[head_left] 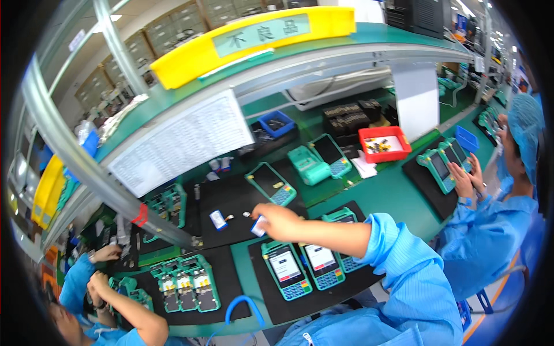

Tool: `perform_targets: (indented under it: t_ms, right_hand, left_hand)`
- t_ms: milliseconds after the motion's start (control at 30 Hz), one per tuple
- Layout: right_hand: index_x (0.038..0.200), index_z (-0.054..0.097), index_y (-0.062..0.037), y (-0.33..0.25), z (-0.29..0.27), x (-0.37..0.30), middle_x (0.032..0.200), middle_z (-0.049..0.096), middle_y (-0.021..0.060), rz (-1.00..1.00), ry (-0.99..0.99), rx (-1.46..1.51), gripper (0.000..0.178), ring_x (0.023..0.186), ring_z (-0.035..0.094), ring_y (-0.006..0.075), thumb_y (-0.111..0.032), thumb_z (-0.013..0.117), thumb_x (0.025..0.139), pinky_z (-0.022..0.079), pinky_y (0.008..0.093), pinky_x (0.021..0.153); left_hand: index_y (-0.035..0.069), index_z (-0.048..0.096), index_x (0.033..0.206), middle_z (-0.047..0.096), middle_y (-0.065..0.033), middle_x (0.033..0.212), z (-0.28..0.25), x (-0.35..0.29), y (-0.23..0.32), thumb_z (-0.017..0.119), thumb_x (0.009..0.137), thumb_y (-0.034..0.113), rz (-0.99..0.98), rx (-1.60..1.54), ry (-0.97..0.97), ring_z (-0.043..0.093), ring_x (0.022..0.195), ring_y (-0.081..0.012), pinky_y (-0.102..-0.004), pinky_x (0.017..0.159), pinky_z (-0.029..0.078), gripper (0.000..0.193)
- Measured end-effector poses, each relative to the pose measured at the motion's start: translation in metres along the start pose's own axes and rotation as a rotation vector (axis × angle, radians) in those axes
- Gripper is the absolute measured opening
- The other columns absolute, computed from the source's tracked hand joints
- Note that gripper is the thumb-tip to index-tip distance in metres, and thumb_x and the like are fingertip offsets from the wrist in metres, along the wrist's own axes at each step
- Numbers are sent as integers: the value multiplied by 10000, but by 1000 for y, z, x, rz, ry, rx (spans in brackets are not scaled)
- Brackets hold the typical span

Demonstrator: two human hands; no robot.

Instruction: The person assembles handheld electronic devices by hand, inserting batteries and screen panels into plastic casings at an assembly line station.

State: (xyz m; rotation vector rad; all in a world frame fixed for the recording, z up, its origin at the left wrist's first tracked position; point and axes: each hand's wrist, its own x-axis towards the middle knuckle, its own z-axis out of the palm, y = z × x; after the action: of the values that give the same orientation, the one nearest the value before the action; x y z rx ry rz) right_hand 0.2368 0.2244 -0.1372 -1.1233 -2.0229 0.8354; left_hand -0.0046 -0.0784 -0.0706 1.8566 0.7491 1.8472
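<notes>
The right hand [277,222], just beyond the leftmost lit green plastic terminal [285,267], tightly pinched a blue-and-white rectangular pack [259,226], apparently mid-handling, next needing careful placement.

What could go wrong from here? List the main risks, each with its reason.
The blue-and-white pack held by the right hand might slip. The forearm passes close to the lit handsets and could bump them. The similar loose pack lying nearby might get mixed up with the held one.
</notes>
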Motion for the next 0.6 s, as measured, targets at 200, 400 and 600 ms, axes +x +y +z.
perform_targets:
  t_ms: [200, 400, 600]
  right_hand:
    - [1144, 568, -71, 34, 11, 65, 1074, 570, 199, -6, -228, -384, 307, 995, 593, 384, -69, 592, 838, 483, 468, 843]
    - [1263, 521, -46, -5, -51, 16, 1245, 511, 162, -225, -114, -320, 457, 1115, 545, 352, -109, 656, 831, 469, 426, 929]
    - [1129, 610, -28, 19, -123, -135, 1154, 593, 163, -66, 109, -318, 314, 1109, 545, 345, -116, 670, 834, 440, 412, 955]
  left_hand:
    - [42, 675, 857, 619, -61, 672, -22, 7, 40, 558, 950, 263, -14, -500, -442, 551, 590, -176, -305, 561, 418, 267]
    - [10, 675, 943, 622, -69, 708, -18, -20, 30, 578, 946, 234, -587, -99, -338, 568, 622, -148, -265, 567, 427, 244]
    - [2, 641, 1054, 618, -103, 859, 54, -15, -38, 719, 860, 307, -1191, 119, -37, 581, 714, -210, -301, 638, 449, 370]
